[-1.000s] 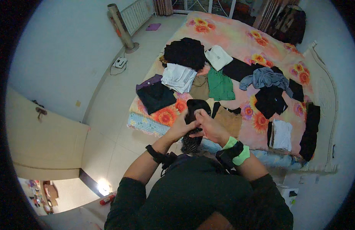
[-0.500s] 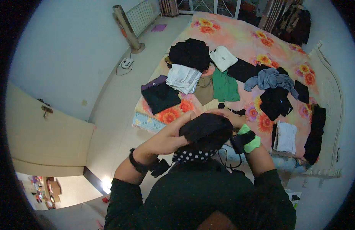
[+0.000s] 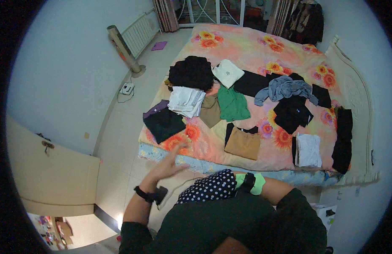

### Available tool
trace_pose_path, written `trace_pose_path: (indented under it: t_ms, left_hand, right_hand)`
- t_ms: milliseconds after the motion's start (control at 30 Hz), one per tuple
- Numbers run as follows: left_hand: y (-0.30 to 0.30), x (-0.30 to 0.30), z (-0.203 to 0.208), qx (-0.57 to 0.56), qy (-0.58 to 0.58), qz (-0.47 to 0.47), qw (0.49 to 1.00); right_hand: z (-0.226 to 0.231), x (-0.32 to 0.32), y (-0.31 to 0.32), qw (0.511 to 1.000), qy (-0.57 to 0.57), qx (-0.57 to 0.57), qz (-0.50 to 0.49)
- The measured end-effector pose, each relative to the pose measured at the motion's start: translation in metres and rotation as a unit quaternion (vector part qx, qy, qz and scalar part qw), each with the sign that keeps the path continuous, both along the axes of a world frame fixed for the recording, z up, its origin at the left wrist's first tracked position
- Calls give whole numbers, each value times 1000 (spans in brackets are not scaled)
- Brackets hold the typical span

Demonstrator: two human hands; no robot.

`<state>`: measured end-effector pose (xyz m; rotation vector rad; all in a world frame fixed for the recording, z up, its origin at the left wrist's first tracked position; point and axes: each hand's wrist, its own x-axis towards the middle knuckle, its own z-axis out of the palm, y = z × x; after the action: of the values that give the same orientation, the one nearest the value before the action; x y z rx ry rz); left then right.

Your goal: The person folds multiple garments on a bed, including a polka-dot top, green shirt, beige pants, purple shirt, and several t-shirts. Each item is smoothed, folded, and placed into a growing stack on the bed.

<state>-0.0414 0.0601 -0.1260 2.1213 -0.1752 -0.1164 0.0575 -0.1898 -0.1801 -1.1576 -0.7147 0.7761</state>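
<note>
My left hand [image 3: 172,163] is in front of the bed's near edge, fingers apart and holding nothing. A dark band with a small black box is strapped round that wrist. My right hand is hidden at my waist behind black cloth with white dots [image 3: 211,186]; only its forearm [image 3: 276,190] and a bright green wrist wrap [image 3: 258,183] show. Nearest on the bed lies a folded tan garment [image 3: 242,144] on black cloth. To its left is a folded dark garment [image 3: 164,125], with a purple one [image 3: 155,109] behind it.
The flowered bed [image 3: 208,148] bears a black pile [image 3: 191,74], folded white [image 3: 186,101], green [image 3: 233,103] and brown [image 3: 210,111] clothes, and a rumpled grey-blue garment [image 3: 285,90]. Black trousers [image 3: 342,139] lie near the headboard [image 3: 357,101]. A door [image 3: 56,165] stands left.
My hands have come apart; the black cloth between them is gone from there. My left hand moved left and opened. My right hand dropped to my waist. The tan garment now shows.
</note>
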Motion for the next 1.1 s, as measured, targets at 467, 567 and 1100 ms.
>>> trace_pose_path:
  t_ms: [467,567,1100]
  left_hand:
    - [-75,-52,-73,-230,413,-19,881]
    - [-91,-34,-78,-195,282,105,934]
    - [37,115,-183,-508,438,201,713]
  right_hand:
    - [-90,16,-82,969,13,-135,207]
    - [-103,20,-75,975,12,-131,179]
    - [-140,73,-69,883,354,-246,-183]
